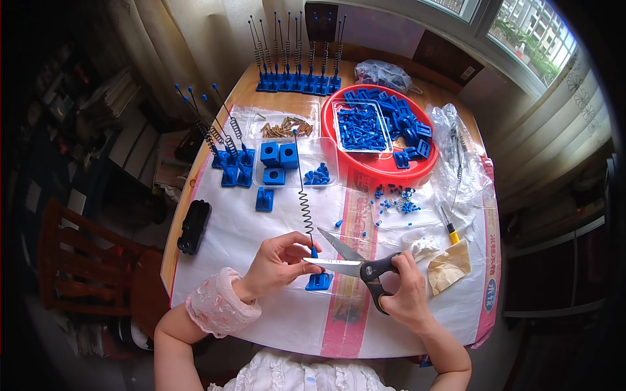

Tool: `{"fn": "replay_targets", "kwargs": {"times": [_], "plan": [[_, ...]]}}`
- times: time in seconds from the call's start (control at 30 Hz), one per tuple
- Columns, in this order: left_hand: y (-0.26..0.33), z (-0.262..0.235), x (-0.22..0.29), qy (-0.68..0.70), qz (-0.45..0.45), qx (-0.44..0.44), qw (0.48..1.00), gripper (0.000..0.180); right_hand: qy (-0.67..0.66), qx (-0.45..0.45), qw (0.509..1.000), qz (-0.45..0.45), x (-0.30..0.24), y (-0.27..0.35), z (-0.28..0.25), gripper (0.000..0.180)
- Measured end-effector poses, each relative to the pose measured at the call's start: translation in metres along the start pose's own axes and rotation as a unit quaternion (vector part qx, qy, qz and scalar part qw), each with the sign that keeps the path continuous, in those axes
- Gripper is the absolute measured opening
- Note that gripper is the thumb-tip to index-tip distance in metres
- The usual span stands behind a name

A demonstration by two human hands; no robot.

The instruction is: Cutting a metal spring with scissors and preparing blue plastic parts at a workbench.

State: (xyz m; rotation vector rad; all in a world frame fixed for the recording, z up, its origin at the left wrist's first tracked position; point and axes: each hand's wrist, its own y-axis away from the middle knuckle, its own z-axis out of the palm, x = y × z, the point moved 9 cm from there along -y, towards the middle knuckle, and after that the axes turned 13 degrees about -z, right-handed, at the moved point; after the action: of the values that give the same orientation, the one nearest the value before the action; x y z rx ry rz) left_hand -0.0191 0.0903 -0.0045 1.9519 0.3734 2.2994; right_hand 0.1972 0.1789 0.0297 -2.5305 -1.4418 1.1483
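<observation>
My left hand (279,262) is closed, its fingertips pinching the blue stem above a small square blue base (319,281). From that stem rises a thin black coiled wire (305,210), nearly upright, with a blue tip at its top. My right hand (407,296) grips the black handles of a pair of scissors (355,264). The blades are spread and point left toward the stem. The lower blade crosses in front of the stem, close to my left fingertips; whether it touches is hard to tell.
A red basin (391,173) holds blue parts and a clear tray. Finished-looking wire stands (297,83) line the back edge; others (235,166) stand at the left. Clear boxes hold brass screws (287,127) and blue cubes (274,176). Nearby lie a yellow-handled tool (452,229) and a black case (194,227).
</observation>
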Motion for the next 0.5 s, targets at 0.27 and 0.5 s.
{"fn": "replay_targets", "kwargs": {"times": [0.27,0.5], "plan": [[0.0021,0.0009,0.005,-0.011,-0.002,0.002,1.0,0.027,0.003,0.004,1.0,-0.008,-0.0028,-0.0004,-0.0016,0.041],[0.0018,0.0042,0.0042,0.053,-0.025,-0.03,0.998,0.026,0.0,0.019,1.0,-0.015,0.0002,0.0017,0.0012,0.042]]}}
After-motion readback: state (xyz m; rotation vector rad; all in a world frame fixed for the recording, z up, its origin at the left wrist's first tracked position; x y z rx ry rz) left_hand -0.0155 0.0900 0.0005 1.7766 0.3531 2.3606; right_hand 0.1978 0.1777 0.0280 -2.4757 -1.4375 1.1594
